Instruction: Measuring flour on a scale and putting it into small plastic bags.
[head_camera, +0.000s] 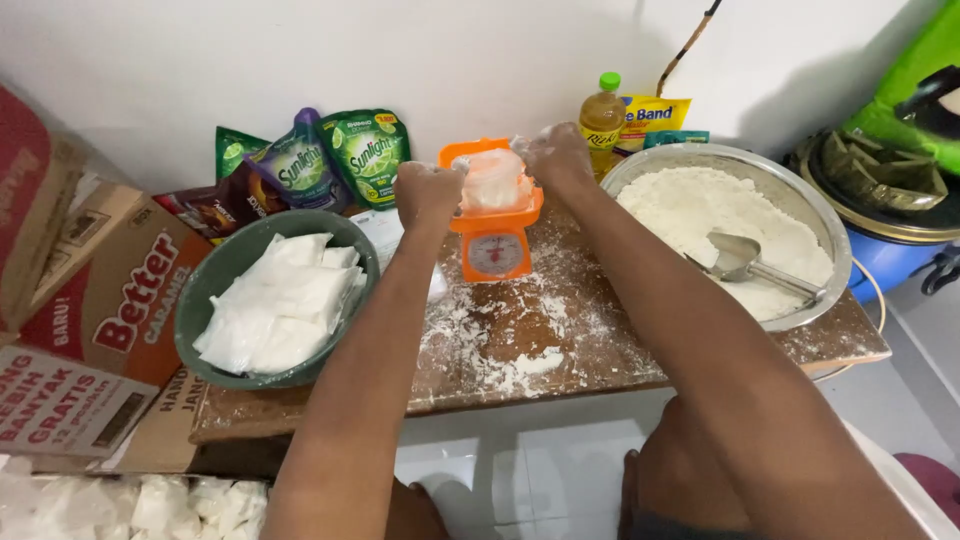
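Both hands at a small bag of flour on the orange scale.

Left hand (428, 192) and right hand (556, 152) are closed, fingers pinching the top of the clear bag of flour (494, 180), which sits on the scale (495, 240) at the far middle of the wooden board (600, 340). Bag looks soft, light, likely dusty-slick; the gathered neck seems the safest hold. Green bowl (215, 275) of filled packets left, steel basin (800, 205) with scoop (745, 262) right; floured open room lies near.

A clear plastic bag of white flour (493, 180) sits upright on the small orange kitchen scale (495, 240); its top pinched between both hands.
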